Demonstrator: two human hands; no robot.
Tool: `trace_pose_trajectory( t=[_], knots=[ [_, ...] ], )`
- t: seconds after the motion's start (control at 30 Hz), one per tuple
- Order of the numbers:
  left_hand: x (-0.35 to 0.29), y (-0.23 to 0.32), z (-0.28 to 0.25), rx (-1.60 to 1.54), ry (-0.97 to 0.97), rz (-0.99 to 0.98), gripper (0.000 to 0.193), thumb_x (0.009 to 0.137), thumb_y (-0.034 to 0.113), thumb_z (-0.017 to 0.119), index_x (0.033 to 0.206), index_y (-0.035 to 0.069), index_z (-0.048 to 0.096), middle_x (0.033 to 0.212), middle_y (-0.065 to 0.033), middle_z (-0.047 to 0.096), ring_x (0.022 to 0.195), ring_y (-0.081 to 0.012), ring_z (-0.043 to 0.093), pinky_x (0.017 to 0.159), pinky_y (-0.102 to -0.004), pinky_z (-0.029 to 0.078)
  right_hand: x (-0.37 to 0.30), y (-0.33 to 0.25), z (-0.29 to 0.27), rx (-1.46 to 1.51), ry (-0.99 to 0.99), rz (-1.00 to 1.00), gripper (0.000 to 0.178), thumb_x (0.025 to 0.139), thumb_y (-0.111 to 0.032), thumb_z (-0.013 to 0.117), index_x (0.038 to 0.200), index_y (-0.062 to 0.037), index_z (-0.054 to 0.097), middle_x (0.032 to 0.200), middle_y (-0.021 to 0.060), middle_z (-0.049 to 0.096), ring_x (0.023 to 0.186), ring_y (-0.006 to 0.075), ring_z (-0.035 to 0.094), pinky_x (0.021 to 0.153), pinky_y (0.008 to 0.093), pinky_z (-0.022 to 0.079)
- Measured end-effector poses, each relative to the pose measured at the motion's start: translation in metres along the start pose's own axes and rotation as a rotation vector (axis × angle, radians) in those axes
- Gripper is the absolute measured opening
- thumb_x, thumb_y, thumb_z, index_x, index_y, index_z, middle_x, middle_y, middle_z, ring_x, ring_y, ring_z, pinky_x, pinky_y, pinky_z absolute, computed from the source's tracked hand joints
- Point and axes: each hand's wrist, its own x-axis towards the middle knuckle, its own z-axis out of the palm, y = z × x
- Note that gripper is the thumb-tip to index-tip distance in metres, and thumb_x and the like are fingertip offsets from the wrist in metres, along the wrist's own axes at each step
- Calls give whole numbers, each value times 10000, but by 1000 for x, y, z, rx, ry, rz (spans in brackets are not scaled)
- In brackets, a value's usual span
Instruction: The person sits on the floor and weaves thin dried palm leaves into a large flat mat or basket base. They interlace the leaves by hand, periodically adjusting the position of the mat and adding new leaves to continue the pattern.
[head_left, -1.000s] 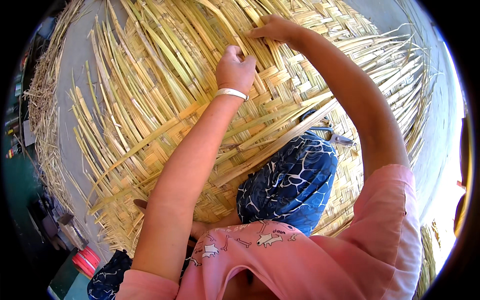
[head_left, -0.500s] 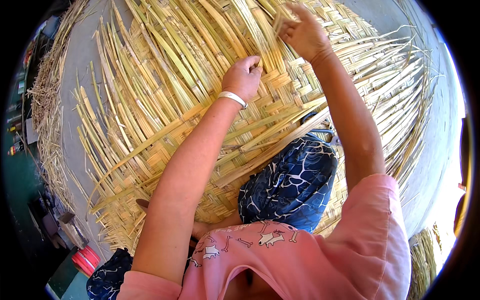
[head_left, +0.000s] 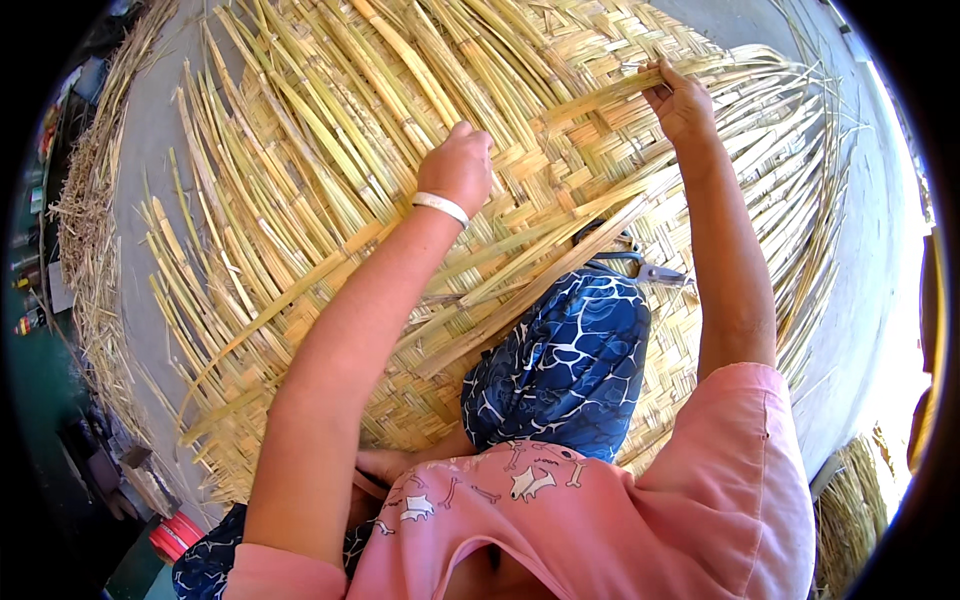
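Observation:
A large mat (head_left: 640, 420) of flattened, yellowish reed strips in a diagonal weave lies beneath me, its loose ends fanning out on the left, far and right sides. My right hand (head_left: 682, 105) pinches a reed strip (head_left: 605, 97) at the far right, which stretches leftward across the weave. Closed over the middle of the mat, my left hand (head_left: 458, 170) wears a white bracelet (head_left: 440, 206). Its fingertips are hidden, so what it grips is unclear. Upright loose strips (head_left: 400, 85) lie just beyond it.
Scissors with blue handles (head_left: 640, 270) lie beside my knee in dark blue patterned cloth (head_left: 570, 350). Several long strips (head_left: 530, 290) lie across the mat before the knee. Straw (head_left: 90, 250) is heaped along the left, with a red round object (head_left: 176, 537) at lower left.
My right hand has moved right and toward me, folding a reed strip down to the right. My left hand has drawn back slightly to the left. The view has shifted a little.

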Motion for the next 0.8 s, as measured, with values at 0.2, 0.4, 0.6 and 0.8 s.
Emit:
trace_pose_trajectory(
  t=[0.2, 0.4, 0.6, 0.8],
  knots=[
    [24, 46, 0, -133, 54, 168, 267, 865, 180, 585, 1096, 49, 618, 1076, -155, 580, 915, -328, 600, 822, -396, 490, 18, -11, 2, 198, 227, 19, 221, 944, -79, 462, 1090, 74, 400, 990, 196, 561, 873, 306, 613, 795, 451, 539],
    [59, 76, 13, -146, -68, -35, 387, 836, 321, 644, 1054, 1, 641, 1047, -186, 596, 909, -337, 602, 815, -405, 483, 32, -39, 44, -131, 143, 25, 301, 964, -269, 429, 945, 32, 431, 768, 127, 513, 578, 184, 524, 486, 333, 481],
    [61, 80, 20, -147, 61, 8, 333, 807, 369, 659, 763, 38, 664, 820, -156, 622, 755, -333, 601, 660, -420, 470, 57, -32, 105, -902, -228, -83, 714, 901, -620, 350, 936, 52, 587, 716, 163, 627, 531, 232, 589, 458, 371, 467],
    [67, 78, 33, -292, 311, -182, 255, 801, 284, 625, 752, 34, 639, 679, -173, 611, 643, -362, 588, 635, -426, 470, 41, 19, 136, -1110, -585, -232, 844, 885, -680, 275, 985, 74, 641, 922, 262, 644, 877, 378, 619, 857, 434, 457]
  ],
)
